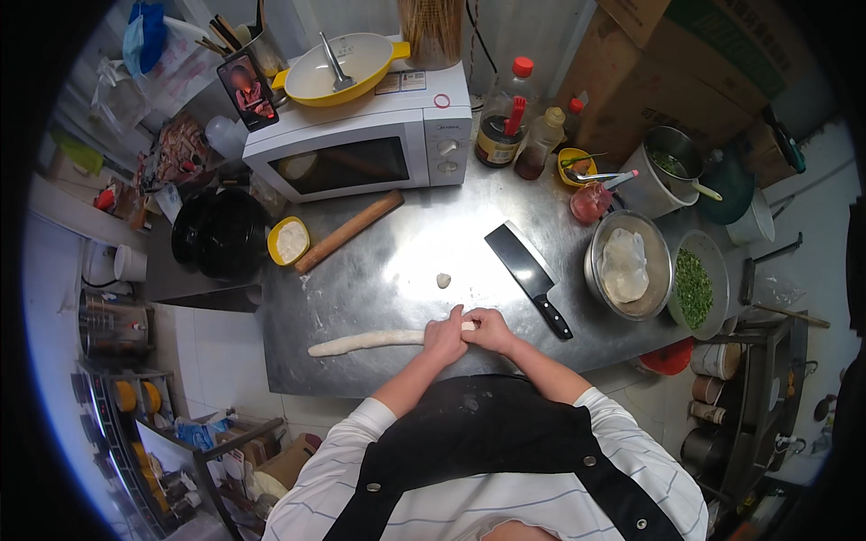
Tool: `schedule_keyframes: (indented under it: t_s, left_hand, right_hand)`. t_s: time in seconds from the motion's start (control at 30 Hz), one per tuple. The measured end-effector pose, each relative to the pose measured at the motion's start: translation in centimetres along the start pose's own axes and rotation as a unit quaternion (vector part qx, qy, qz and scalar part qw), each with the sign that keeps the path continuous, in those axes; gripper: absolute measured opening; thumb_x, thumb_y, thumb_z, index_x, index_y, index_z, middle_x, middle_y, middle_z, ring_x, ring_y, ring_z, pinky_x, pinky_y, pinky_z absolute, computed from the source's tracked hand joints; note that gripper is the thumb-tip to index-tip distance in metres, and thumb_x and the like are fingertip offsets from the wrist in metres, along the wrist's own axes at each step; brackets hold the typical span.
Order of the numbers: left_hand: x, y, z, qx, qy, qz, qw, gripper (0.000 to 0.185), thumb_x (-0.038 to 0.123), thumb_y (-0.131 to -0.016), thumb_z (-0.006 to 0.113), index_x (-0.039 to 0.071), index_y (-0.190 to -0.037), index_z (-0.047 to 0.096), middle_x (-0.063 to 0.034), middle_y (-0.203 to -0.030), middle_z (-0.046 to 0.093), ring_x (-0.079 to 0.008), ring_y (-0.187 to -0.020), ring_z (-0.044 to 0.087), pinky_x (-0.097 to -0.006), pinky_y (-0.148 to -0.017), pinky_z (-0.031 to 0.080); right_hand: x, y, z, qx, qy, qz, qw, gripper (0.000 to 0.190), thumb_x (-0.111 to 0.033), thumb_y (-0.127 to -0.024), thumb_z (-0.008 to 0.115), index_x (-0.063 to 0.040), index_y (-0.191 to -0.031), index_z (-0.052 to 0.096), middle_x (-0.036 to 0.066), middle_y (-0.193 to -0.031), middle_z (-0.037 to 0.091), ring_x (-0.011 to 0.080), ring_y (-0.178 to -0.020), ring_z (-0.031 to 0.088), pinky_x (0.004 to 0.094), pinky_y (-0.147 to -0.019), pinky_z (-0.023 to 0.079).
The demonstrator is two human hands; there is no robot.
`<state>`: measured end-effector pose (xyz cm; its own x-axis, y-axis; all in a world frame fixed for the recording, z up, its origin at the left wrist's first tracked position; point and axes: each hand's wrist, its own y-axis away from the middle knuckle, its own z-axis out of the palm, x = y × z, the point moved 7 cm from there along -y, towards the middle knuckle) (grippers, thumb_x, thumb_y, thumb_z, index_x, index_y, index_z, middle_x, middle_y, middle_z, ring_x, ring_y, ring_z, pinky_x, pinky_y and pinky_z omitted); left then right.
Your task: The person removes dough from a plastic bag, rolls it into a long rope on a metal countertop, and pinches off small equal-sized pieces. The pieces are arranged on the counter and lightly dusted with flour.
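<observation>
A long rope of pale dough (369,341) lies across the steel table before me, its left end free. Near its right end my left hand (446,336) is closed around it. My right hand (492,329) pinches the tip of the rope, right beside the left. Just above both hands sits one small lump of dough (443,280). To the right, a cleaver (524,264) with a black handle lies flat, its handle towards me. A wooden rolling pin (350,232) rests at a slant in front of the microwave.
Beside the rolling pin stands a yellow bowl of flour (291,242). At the back is a white microwave (413,122). On the right are sauce bottles (500,138), a metal bowl (592,270) holding something in plastic, and a bowl of chopped greens (695,289). Bare steel tabletop (406,237) surrounds the lump.
</observation>
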<state>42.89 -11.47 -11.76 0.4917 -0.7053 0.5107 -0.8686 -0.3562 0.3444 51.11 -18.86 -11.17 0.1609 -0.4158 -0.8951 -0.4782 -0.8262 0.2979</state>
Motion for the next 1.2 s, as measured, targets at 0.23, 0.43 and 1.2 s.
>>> schedule_keyframes:
  t_s: [0.23,0.43,1.2]
  left_hand:
    - [-0.5,-1.0,-0.7,-0.053,-0.01,-0.078,0.995,0.042,0.028,-0.081,0.062,0.007,-0.117,0.053,-0.0151,-0.092,0.07,-0.0331,-0.09,0.067,-0.0464,-0.082,0.043]
    - [-0.4,0.9,-2.4,0.063,0.025,0.053,0.996,0.056,0.022,-0.076,0.069,0.01,-0.127,0.051,-0.0186,-0.094,0.069,-0.0356,-0.09,0.066,-0.046,-0.086,0.047]
    - [-1.6,0.9,-0.6,-0.013,0.024,-0.002,1.0,0.083,0.013,-0.074,0.063,0.003,-0.146,0.023,-0.0182,-0.092,0.069,-0.0353,-0.087,0.067,-0.0461,-0.085,0.044]
  right_hand:
    - [1.1,1.1,-0.2,-0.058,-0.179,0.175,0.966,0.029,-0.011,-0.076,0.074,0.007,-0.099,0.068,0.01,-0.077,0.07,0.0158,-0.071,0.066,0.0273,-0.064,0.053]
    - [2.3,-0.4,-2.4,0.105,-0.033,0.054,0.992,0.054,-0.021,-0.077,0.08,0.007,-0.12,0.061,0.017,-0.106,0.068,0.0178,-0.086,0.067,0.0296,-0.078,0.055]
    - [-1.4,-0.7,1.7,-0.012,0.0,-0.047,0.999,0.031,-0.02,-0.069,0.074,-0.004,-0.096,0.07,0.013,-0.079,0.068,0.0193,-0.07,0.064,0.0311,-0.066,0.051]
